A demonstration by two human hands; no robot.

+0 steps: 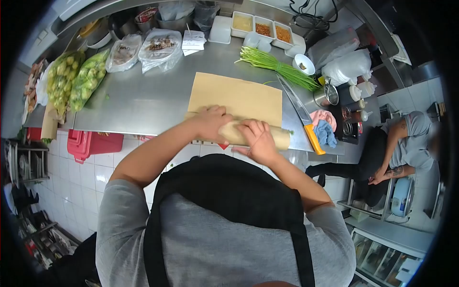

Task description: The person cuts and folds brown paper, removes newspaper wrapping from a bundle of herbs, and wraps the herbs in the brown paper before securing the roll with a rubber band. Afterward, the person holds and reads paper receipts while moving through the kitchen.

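Observation:
A sheet of brown paper (236, 95) lies on the steel counter in front of me. Its near edge is wrapped into a thick paper roll (279, 138), with a bit of green showing at the right end. My left hand (210, 123) grips the left part of the roll, fingers bent over it. Around the middle of the roll, my right hand (258, 139) has its fingers curled over the top and its thumb low on the near side. What lies inside the roll is mostly hidden.
Right of the paper lies a knife (313, 138) with an orange handle, beside cloths (325, 131). Green chives (277, 67), a white bowl (304, 64) and food trays (263, 28) stand behind. Bagged vegetables (90, 79) sit left. Another person (406, 143) sits at right.

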